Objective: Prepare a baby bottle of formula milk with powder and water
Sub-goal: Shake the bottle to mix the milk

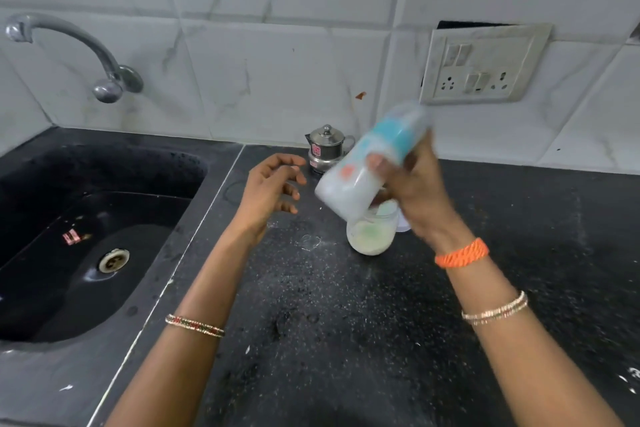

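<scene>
The desk [346, 322], dark speckled stone, runs from the sink [86, 218] on the left to the tiled wall, where a tap [69, 45] reaches over the basin and a socket plate [485, 66] sits at the right. White specks lie scattered on the stone in front of the jar, probably spilled powder.

The right hand [412, 187] grips the bottle [367, 163] around its middle and holds it in the air, tilted, with the blue collar end up toward the wall and the base down to the left. The bottle is blurred and its lower part looks milky, so my guess is that powder and water are already inside and it is being shaken to mix them; holding it at the waist gives a firm grip for that.

The left hand [273, 184] hovers just beside the bottle's base, fingers loosely curled and holding nothing, perhaps ready to steady it.

Below the bottle a small clear jar [372, 236] stands on the desk, pale inside with something green; whether that is a scoop I cannot tell. Against the wall sits a small steel pot [325, 146] with its lid on, kept near the work.
</scene>
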A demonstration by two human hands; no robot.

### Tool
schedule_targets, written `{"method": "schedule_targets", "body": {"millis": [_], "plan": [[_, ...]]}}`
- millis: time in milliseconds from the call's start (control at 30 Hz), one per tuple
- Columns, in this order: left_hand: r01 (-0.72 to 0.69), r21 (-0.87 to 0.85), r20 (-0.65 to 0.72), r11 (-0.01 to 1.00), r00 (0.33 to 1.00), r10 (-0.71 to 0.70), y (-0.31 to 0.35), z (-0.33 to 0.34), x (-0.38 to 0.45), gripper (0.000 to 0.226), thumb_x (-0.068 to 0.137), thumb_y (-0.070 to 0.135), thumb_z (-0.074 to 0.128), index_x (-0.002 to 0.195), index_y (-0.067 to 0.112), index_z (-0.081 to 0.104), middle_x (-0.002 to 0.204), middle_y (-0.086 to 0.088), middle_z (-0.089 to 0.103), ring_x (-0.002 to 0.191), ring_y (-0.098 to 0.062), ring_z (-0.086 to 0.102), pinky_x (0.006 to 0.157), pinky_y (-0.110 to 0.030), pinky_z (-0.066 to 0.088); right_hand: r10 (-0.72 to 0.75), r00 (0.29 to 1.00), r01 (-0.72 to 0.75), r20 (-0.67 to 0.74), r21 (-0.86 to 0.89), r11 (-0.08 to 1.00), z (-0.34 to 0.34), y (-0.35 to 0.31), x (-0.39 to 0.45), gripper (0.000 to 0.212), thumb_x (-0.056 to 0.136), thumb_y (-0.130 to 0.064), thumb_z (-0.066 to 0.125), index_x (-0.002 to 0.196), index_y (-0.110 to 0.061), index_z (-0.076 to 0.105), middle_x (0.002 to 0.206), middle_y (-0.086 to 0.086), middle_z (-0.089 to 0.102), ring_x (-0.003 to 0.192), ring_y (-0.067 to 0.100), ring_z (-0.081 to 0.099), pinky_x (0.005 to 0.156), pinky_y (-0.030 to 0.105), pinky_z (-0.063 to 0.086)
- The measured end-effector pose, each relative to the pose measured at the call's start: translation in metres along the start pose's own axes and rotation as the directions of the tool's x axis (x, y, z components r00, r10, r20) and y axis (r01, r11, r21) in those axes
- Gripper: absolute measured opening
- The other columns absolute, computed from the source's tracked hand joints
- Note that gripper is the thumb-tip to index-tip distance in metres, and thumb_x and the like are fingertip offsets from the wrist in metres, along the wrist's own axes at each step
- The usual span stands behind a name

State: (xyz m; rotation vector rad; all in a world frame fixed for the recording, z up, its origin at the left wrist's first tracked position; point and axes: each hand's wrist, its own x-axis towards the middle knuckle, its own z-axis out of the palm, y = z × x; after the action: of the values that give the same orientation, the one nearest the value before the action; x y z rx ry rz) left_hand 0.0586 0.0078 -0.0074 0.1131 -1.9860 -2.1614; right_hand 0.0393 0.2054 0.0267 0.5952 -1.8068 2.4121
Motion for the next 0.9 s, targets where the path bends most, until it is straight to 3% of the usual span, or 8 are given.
{"method": "schedule_targets", "body": {"millis": [67,200,333,467,567,733,833,900], "plan": [[-0.018,0.005,0.011,1.0,1.0,0.018,0.006,0.004,0.001,0.022,0.091,0.002,0.046,0.09,0.016,0.063,0.066,0.004,0.06,0.051,-0.008,0.049,0.044,-0.023,0.045,0.017,0.994,-0.019,0.108,0.017,1.0,0.008,0.002,-0.007,0.08,0.06,-0.027,0.082,0.125,-0.025,0.036,0.106,0.001,0.062,0.089,0.009,0.067,0.065,0.029,0.056],[-0.042,-0.081,0.067,0.996,0.997,0.048,0.014,0.002,-0.003,0.02,0.093,0.007,0.046,0.093,0.016,0.063,0.068,0.002,0.059,0.054,-0.014,0.049,0.042,-0.024,0.045,-0.045,0.992,0.065,-0.115,0.178,0.982,0.0,-0.014,0.006,0.067,0.071,-0.034,0.074,0.121,-0.021,0.031,0.098,-0.008,0.061,0.084,0.007,0.069,0.053,0.033,0.056],[-0.041,-0.086,0.175,0.995,0.983,0.056,0.023,0.004,-0.001,0.018,0.094,0.014,0.045,0.094,0.015,0.063,0.069,0.003,0.061,0.057,-0.014,0.051,0.045,-0.025,0.047,-0.032,0.996,0.031,0.087,0.008,0.999,0.007,-0.009,0.0,0.081,0.063,-0.024,0.081,0.129,-0.019,0.034,0.106,-0.001,0.063,0.091,0.011,0.068,0.065,0.028,0.057],[-0.058,-0.116,0.156,0.992,0.985,0.076,0.027,0.004,-0.003,0.019,0.097,0.01,0.043,0.096,0.014,0.061,0.068,0.003,0.061,0.055,-0.013,0.05,0.043,-0.024,0.047,-0.074,0.912,0.178,-0.404,0.226,0.958,0.003,-0.007,0.007,0.065,0.086,-0.023,0.069,0.131,-0.016,0.023,0.113,0.004,0.057,0.097,0.02,0.067,0.06,0.04,0.058],[-0.032,-0.063,0.144,0.998,0.989,0.041,0.023,0.005,-0.01,0.02,0.097,0.015,0.042,0.095,0.016,0.062,0.07,0.002,0.061,0.057,-0.015,0.05,0.043,-0.024,0.046,-0.023,0.974,0.053,-0.223,0.131,0.99,0.004,0.001,0.003,0.071,0.075,-0.024,0.074,0.131,-0.01,0.031,0.105,0.003,0.059,0.089,0.014,0.068,0.059,0.036,0.057],[0.132,0.093,0.341,0.987,0.927,-0.156,0.026,0.016,-0.024,0.048,0.099,0.048,0.024,0.112,0.015,0.056,0.083,-0.009,0.064,0.062,-0.019,0.058,0.05,-0.032,0.052,0.071,0.967,-0.005,-0.246,0.258,0.966,-0.002,0.01,0.002,0.056,0.08,-0.022,0.066,0.126,-0.018,0.034,0.109,0.004,0.06,0.096,0.021,0.066,0.06,0.04,0.057],[0.182,0.127,0.449,0.975,0.866,-0.22,0.024,0.024,-0.029,0.06,0.097,0.054,0.017,0.115,0.012,0.056,0.084,-0.016,0.065,0.064,-0.02,0.061,0.053,-0.033,0.055,0.103,0.994,-0.101,-0.026,0.057,0.993,-0.004,0.012,-0.003,0.082,0.073,-0.021,0.074,0.14,-0.027,0.027,0.124,0.014,0.058,0.108,0.029,0.063,0.067,0.039,0.057],[0.215,0.059,0.486,0.975,0.847,-0.217,0.021,0.028,-0.029,0.059,0.095,0.053,0.022,0.113,0.01,0.057,0.082,-0.015,0.065,0.067,-0.018,0.061,0.054,-0.032,0.056,0.055,0.998,-0.055,-0.015,-0.026,0.998,-0.002,0.009,-0.005,0.098,0.079,-0.013,0.074,0.147,-0.04,0.008,0.129,0.015,0.054,0.109,0.022,0.065,0.073,0.033,0.057]]}}
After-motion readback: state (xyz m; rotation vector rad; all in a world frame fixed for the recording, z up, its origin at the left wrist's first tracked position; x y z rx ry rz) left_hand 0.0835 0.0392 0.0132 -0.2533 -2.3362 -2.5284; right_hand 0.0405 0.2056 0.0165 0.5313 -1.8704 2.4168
